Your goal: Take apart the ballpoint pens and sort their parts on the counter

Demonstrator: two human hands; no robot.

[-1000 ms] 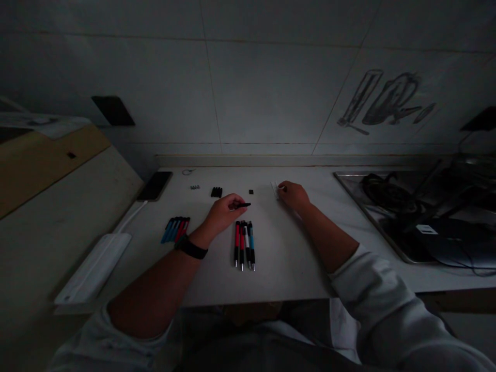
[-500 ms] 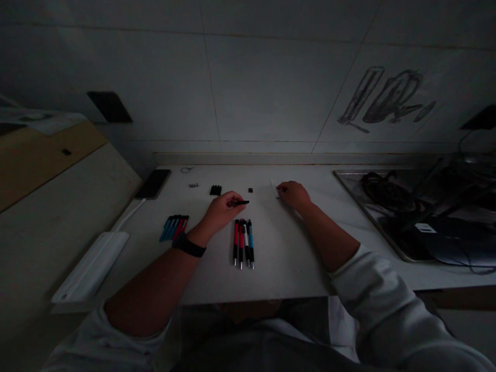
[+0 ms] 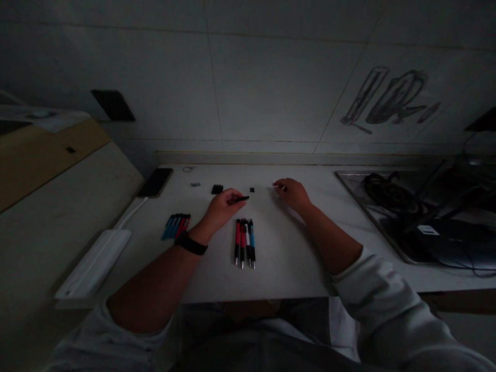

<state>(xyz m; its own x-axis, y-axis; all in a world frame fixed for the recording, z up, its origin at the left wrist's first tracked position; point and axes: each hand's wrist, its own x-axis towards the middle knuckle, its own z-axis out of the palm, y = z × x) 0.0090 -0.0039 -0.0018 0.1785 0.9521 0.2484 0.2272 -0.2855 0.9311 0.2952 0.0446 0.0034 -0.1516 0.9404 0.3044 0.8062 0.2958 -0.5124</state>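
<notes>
My left hand (image 3: 225,207), a dark watch on its wrist, is closed around a black pen barrel (image 3: 243,199) that points to the right. Across from it, my right hand (image 3: 291,192) pinches a thin white pen refill (image 3: 273,183); only its tip shows clearly. Below my left hand lies a row of assembled pens (image 3: 245,243), red, white and blue with black grips. Small black pen pieces (image 3: 252,189) sit between my hands. Black pen grips (image 3: 217,189) lie just behind my left hand, with small springs (image 3: 196,184) further left.
Blue and red pen barrels (image 3: 176,227) lie left of my left wrist. A phone (image 3: 155,182) and a white power strip (image 3: 95,263) are at the left. On the right, a metal-rimmed sink (image 3: 368,222) holds cables and dark items. A wall closes the counter's back.
My right hand has lifted slightly, and the white refill that lay on the counter is now between its fingers. My left hand still holds the black barrel, barely moved.
</notes>
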